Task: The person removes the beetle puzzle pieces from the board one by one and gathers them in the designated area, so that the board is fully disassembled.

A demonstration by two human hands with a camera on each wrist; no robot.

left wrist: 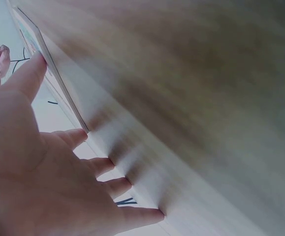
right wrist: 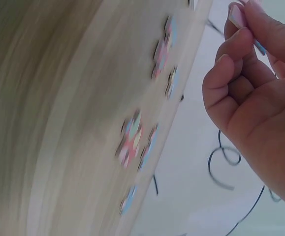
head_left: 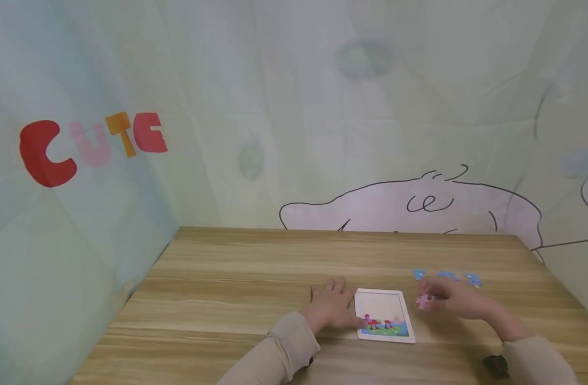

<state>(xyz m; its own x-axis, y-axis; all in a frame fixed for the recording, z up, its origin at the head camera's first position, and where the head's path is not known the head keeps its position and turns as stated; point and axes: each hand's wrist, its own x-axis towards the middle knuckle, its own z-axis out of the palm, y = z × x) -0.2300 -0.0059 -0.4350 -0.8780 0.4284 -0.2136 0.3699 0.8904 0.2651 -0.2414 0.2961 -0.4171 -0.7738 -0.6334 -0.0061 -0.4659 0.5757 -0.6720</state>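
Observation:
A shallow puzzle tray (head_left: 378,302) with a white border lies on the wooden table, its lower part filled with a red, blue and green picture. Beside its left edge my left hand (head_left: 333,307) rests on the table with fingers spread. In the left wrist view the thumb (left wrist: 31,73) of that hand touches the tray's rim (left wrist: 63,88). Right of the tray my right hand (head_left: 459,299) is raised, pinching a pink jigsaw piece (head_left: 422,302) between thumb and fingers. The right wrist view shows only part of this piece (right wrist: 237,17).
Several loose jigsaw pieces (head_left: 473,279) lie behind my right hand. Closer up, the right wrist view shows a red and green piece (right wrist: 130,140) among them. A dark object (head_left: 496,366) is by the right sleeve. Printed cloth (head_left: 274,160) hangs behind the table.

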